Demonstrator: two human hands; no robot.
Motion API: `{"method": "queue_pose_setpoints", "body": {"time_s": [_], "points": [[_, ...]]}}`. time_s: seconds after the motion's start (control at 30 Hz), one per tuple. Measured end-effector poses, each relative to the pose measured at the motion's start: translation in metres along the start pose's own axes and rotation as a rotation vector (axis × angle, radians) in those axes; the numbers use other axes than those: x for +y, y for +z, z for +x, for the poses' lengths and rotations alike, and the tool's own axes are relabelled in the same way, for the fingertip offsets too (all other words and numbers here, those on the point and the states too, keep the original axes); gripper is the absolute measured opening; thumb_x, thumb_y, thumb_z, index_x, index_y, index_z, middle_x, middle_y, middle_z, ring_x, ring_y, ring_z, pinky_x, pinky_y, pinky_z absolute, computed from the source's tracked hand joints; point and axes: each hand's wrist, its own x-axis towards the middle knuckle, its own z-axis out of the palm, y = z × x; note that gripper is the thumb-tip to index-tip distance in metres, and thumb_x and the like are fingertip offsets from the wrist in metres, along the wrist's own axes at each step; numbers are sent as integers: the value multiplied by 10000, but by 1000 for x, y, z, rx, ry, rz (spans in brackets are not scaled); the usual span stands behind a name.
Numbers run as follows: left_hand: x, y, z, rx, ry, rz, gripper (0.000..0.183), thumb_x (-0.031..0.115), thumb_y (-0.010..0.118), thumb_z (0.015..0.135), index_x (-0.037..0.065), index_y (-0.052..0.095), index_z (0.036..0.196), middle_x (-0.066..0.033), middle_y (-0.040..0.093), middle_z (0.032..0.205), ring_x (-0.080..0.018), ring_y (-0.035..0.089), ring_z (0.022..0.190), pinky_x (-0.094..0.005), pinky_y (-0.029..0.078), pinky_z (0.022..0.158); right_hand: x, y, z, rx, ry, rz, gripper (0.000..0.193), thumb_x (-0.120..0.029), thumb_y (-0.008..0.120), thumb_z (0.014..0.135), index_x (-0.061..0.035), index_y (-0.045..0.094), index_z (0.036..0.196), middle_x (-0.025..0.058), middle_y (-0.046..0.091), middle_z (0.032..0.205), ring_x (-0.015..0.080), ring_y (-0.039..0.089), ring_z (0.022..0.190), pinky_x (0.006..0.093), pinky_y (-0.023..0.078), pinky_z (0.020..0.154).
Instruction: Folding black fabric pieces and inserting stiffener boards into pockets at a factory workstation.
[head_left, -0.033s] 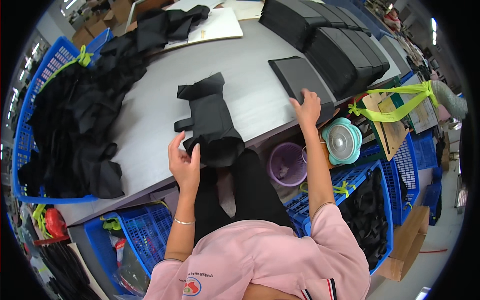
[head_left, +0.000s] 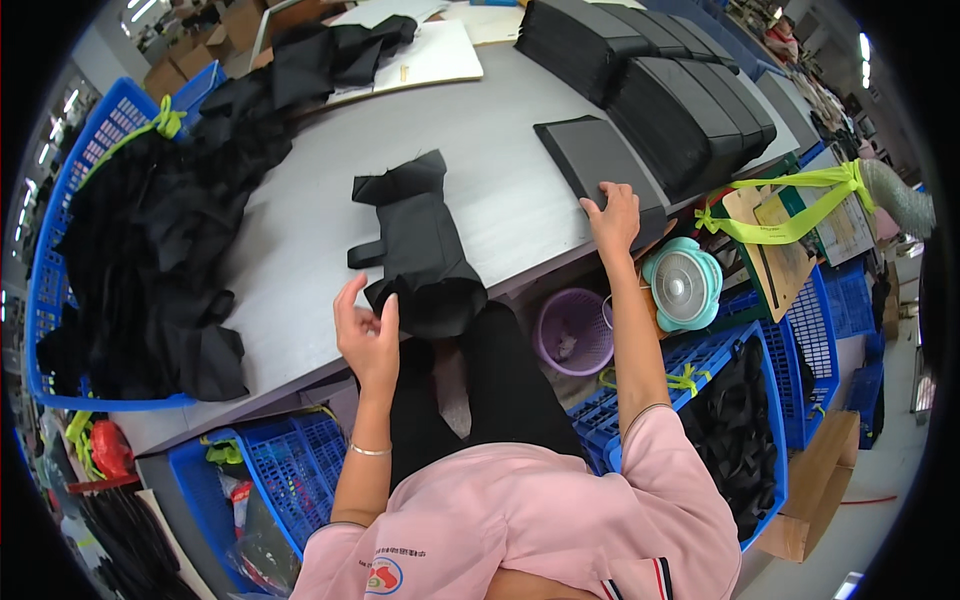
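Note:
A black fabric bag (head_left: 418, 235) with a small side loop lies in the middle of the grey table, its near end hanging over the front edge. My left hand (head_left: 367, 335) is beside that near end, fingers apart and curved, holding nothing. On the right, my right hand (head_left: 612, 218) rests with spread fingers on the near part of a flat dark grey folded fabric piece (head_left: 597, 155). Behind this piece stand tall stacks of similar folded black pieces (head_left: 680, 115).
A heap of black fabric (head_left: 150, 260) fills a blue basket (head_left: 50, 300) at the left. Below the table's right side are a purple bin (head_left: 575, 330), a turquoise fan (head_left: 684, 285) and a blue crate (head_left: 775, 430) of black straps. White boards (head_left: 440, 55) lie at the back.
Almost nothing differs. The whole view has shifted slightly; both hands keep about the same places over the table.

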Motion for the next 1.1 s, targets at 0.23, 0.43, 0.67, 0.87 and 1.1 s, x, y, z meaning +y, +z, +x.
{"method": "queue_pose_setpoints", "body": {"time_s": [0.23,0.43,0.67,0.87,1.1], "points": [[23,-9,-34,-38,-118,-380,278,-9,654,911,-8,625,1188,-33,613,1110,-20,502,676,-174,443,617,26,-12,19,-58,173,395,232,-301,701,888,-71,729,904,96,668,913,293,664,836,400,509,745],[45,1,-57,-557,-239,-692,488,-23,631,898,-7,537,1376,-103,582,1309,-156,621,1103,-266,526,876,-83,-105,-53,242,-160,468,134,-84,689,899,-23,689,1018,123,636,966,303,651,871,373,527,751],[40,5,-60,-682,-443,-976,1302,752,765,632,36,213,1569,-167,281,1602,-278,333,1457,-418,316,1164,-156,-172,-175,-262,-549,876,148,7,673,876,22,639,1019,198,685,1154,360,672,1036,400,547,864],[31,-20,-68,-656,-484,-1389,1184,694,786,667,17,319,1519,-179,483,1464,-317,498,1335,-457,406,1124,-158,-185,-206,-875,-23,1141,120,-96,630,960,-7,653,1037,109,706,906,195,664,749,271,506,693],[21,-47,-70,-517,-779,-1354,660,183,730,817,-16,483,1396,-186,653,1236,-339,619,1183,-471,456,1084,-181,-183,-213,-458,-123,949,51,-7,687,897,9,639,902,64,593,904,123,552,680,252,443,596]]}}
